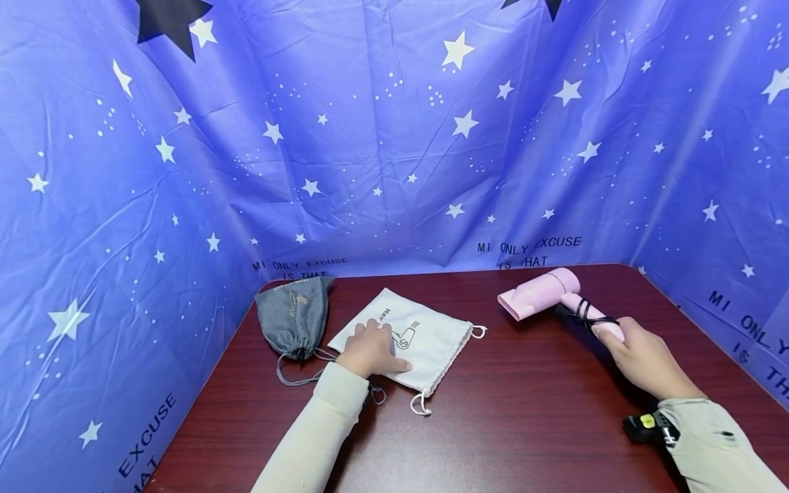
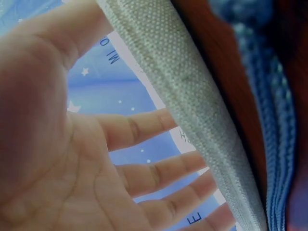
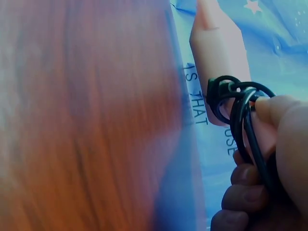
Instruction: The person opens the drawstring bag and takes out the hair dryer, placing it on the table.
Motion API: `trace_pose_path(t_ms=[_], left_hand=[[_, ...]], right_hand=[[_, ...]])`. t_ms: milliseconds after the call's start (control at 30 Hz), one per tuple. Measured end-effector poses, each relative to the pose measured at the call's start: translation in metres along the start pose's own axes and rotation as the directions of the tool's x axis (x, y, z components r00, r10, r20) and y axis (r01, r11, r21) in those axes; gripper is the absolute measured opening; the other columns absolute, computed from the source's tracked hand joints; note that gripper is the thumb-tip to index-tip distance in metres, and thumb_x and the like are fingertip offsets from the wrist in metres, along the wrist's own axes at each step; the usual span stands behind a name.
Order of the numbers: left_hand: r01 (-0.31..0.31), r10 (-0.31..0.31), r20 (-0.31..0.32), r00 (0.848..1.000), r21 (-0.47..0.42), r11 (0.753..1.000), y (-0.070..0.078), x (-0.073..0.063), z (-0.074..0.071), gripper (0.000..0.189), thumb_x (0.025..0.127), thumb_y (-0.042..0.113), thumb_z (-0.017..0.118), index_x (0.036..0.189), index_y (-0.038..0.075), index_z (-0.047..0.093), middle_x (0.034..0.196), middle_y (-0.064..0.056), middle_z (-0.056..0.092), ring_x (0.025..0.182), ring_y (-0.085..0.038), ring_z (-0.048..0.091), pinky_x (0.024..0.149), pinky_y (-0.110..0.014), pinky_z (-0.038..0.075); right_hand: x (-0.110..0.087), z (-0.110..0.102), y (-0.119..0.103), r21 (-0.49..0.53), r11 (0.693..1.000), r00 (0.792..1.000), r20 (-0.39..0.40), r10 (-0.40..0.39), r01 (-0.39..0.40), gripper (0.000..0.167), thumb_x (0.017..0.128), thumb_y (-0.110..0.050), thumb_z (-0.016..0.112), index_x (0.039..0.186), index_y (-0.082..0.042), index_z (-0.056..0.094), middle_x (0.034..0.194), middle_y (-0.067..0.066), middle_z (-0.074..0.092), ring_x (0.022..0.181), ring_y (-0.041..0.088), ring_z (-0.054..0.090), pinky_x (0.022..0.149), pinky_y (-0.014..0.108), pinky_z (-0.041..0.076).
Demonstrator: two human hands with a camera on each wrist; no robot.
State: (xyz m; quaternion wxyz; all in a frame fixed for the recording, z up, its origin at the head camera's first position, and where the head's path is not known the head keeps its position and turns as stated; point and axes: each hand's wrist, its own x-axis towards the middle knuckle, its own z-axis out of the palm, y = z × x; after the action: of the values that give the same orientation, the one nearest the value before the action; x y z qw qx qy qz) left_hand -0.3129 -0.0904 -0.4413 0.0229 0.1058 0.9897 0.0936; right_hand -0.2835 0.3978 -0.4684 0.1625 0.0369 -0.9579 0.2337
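My right hand [image 1: 647, 359] grips the handle of a pink hair dryer [image 1: 537, 293], its nozzle pointing left. Wound round that handle is a black cord [image 3: 245, 103], seen close up in the right wrist view, with curled fingers beside it. On the left, my left hand [image 1: 370, 349] rests over a white drawstring pouch [image 1: 431, 342] printed with a dryer picture. Its fingers [image 2: 139, 127] look spread and nearly straight in the left wrist view, their tips hidden behind the pouch's edge.
A grey drawstring pouch [image 1: 290, 318] with gold print lies left of the white one, its grey cord [image 1: 286, 376] trailing on the dark red wooden table [image 1: 493, 438]. Blue star-printed cloth [image 1: 382, 137] hangs behind and on both sides.
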Motion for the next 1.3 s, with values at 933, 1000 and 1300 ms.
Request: trace_pose_path(t_ms=[933, 1000, 1300], left_hand=[[-0.154, 0.153, 0.027, 0.988, 0.019, 0.988, 0.007, 0.001, -0.002, 0.083, 0.072, 0.06, 0.087, 0.132, 0.007, 0.065, 0.13, -0.017, 0.061, 0.111, -0.037, 0.057, 0.093, -0.052, 0.053], [-0.161, 0.161, 0.025, 0.987, 0.017, 0.987, 0.008, 0.001, -0.002, 0.082, 0.072, 0.059, 0.087, 0.131, 0.007, 0.065, 0.13, -0.016, 0.061, 0.111, -0.037, 0.057, 0.093, -0.052, 0.053], [-0.225, 0.225, 0.043, 0.973, -0.009, 0.974, 0.01, 0.001, -0.001, 0.076, 0.072, 0.056, 0.089, 0.128, 0.01, 0.067, 0.13, -0.009, 0.063, 0.116, -0.033, 0.059, 0.102, -0.044, 0.05]], right_hand=[[0.01, -0.008, 0.042, 0.055, 0.966, 0.962, -0.091, 0.258, -0.253, 0.057, 0.106, -0.043, 0.046, 0.102, 0.013, 0.053, 0.082, 0.03, 0.059, 0.069, 0.047, 0.056, 0.06, 0.051, 0.041], [0.012, -0.009, 0.044, 0.052, 0.962, 0.958, -0.087, 0.273, -0.269, 0.058, 0.106, -0.045, 0.046, 0.102, 0.012, 0.053, 0.082, 0.029, 0.059, 0.069, 0.046, 0.056, 0.058, 0.049, 0.04], [0.014, -0.011, 0.051, 0.051, 0.934, 0.934, -0.041, 0.355, -0.352, 0.064, 0.105, -0.053, 0.043, 0.105, 0.01, 0.052, 0.093, 0.039, 0.06, 0.075, 0.054, 0.059, 0.057, 0.053, 0.04]])
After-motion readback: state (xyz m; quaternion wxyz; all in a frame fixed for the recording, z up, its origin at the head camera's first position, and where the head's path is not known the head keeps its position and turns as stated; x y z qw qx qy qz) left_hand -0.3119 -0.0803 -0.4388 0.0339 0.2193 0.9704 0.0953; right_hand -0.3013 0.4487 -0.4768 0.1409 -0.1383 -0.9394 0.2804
